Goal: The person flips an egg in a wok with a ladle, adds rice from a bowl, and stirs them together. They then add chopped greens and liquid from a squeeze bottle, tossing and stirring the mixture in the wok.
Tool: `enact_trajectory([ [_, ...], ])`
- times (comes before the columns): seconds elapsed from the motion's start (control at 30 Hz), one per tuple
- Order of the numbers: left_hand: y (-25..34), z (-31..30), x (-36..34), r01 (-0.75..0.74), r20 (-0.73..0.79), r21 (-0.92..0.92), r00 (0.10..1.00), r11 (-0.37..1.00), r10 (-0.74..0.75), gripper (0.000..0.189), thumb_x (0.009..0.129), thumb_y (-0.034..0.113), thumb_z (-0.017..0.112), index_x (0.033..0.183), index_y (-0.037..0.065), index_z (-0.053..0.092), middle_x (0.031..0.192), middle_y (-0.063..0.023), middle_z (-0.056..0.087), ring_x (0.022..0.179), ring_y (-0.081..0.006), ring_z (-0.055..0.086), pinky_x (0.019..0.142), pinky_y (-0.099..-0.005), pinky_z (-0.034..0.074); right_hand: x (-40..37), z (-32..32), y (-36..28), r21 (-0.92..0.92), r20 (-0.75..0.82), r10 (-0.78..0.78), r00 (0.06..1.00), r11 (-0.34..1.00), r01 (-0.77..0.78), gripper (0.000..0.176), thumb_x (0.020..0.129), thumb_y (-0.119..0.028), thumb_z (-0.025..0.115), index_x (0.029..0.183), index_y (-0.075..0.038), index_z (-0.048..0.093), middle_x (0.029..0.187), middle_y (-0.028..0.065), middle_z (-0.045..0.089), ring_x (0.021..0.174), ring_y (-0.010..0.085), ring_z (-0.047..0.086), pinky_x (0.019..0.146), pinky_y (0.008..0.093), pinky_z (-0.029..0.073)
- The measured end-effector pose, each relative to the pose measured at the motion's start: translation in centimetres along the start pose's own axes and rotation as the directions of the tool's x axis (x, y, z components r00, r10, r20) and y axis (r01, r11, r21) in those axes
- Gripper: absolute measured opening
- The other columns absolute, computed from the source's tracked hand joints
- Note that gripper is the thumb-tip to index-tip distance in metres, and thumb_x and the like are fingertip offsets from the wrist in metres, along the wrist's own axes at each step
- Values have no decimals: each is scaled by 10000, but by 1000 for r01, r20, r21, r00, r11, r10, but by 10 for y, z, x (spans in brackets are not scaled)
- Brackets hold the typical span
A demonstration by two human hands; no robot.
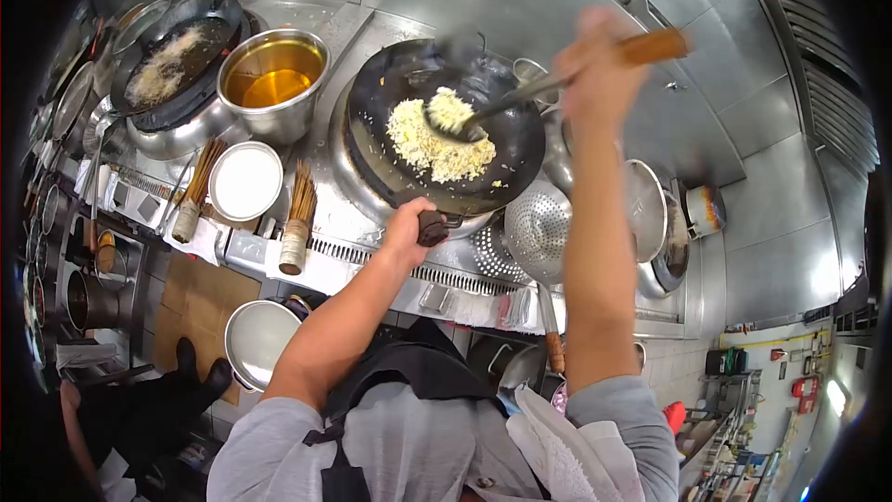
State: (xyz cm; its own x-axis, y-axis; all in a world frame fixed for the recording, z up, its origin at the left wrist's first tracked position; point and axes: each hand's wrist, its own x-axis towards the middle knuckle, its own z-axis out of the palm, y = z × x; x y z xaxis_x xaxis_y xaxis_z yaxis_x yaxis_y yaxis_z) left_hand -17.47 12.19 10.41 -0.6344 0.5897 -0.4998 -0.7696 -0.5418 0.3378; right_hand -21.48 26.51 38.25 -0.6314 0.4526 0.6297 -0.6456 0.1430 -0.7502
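Observation:
A black wok [520,144] sits on the steel stove with a heap of pale fried rice [437,144] in it. My left hand [409,223] grips the wok's dark handle [434,227] at its near rim. My right hand [599,65], blurred, is raised over the wok's right side and holds the wooden handle of a long ladle [516,98]. The ladle's bowl carries a scoop of rice [449,112] above the heap.
A second wok with frying food [167,70] and a steel pot of oil [274,79] stand to the left. A white bowl [244,181], bamboo brushes [297,218], a perforated strainer [537,223] and a steel bowl [258,339] lie near. Another person's dark shoes [200,376] show lower left.

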Motion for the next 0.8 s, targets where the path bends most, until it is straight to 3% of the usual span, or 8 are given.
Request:
enact_trajectory([
  [0.13,-10,-22,29,-39,66,76,997,996,34,176,803,212,577,916,81,606,845,-110,640,754,-250,635,661,-438,544,-74,-13,52,-37,145,-82,986,995,89,168,908,-67,638,1051,-7,575,697,36,550,482,92,447,478,265,396],
  [0.23,-6,-14,19,26,16,129,999,991,-28,195,805,230,571,922,80,613,845,-90,647,785,-250,640,732,-496,530,-90,-23,37,-19,112,-48,993,999,50,160,917,-57,625,1064,-15,578,722,26,559,533,77,475,496,245,397],
  [0.3,-6,-16,16,70,53,4,996,998,-70,167,803,219,583,897,82,598,822,-113,645,736,-249,632,687,-442,543,-99,-23,30,-8,113,-63,992,998,65,173,917,-62,629,1073,-10,578,710,22,550,538,77,464,518,246,402],
  [0.43,-19,-28,-66,56,123,-44,991,997,-51,144,783,193,601,858,70,587,807,-114,641,705,-246,622,632,-407,538,-164,-44,-22,-49,160,-129,979,989,138,200,943,-113,601,1102,-2,552,659,27,486,549,121,458,569,309,425],
  [0.5,-43,-59,-111,109,35,-38,994,993,-107,196,744,187,629,895,66,599,859,-126,641,747,-257,620,686,-438,524,-212,-64,-43,103,202,-231,952,971,214,195,930,-113,621,1077,10,583,692,46,552,571,120,495,561,303,447],
  [0.63,-96,-108,-183,98,-72,7,993,995,-97,214,733,194,639,902,69,597,872,-123,640,762,-268,622,677,-429,516,-310,-93,-74,68,252,-289,924,957,281,183,897,-133,668,961,29,611,739,105,607,648,209,563,686,396,507],
  [0.73,-130,-123,-213,67,-123,-41,990,997,-71,213,733,193,648,909,86,596,872,-109,639,755,-263,621,639,-412,512,-384,-120,-86,-27,318,-254,914,961,276,167,866,-102,693,964,11,618,791,138,633,715,268,609,829,472,504],
  [0.8,-149,-135,-216,7,-55,56,998,998,-4,211,758,226,657,909,94,595,870,-100,637,748,-260,615,645,-412,510,-431,-140,-87,-167,359,-191,914,950,264,270,885,-157,685,1080,-3,581,877,142,657,888,294,639,922,493,462],
])
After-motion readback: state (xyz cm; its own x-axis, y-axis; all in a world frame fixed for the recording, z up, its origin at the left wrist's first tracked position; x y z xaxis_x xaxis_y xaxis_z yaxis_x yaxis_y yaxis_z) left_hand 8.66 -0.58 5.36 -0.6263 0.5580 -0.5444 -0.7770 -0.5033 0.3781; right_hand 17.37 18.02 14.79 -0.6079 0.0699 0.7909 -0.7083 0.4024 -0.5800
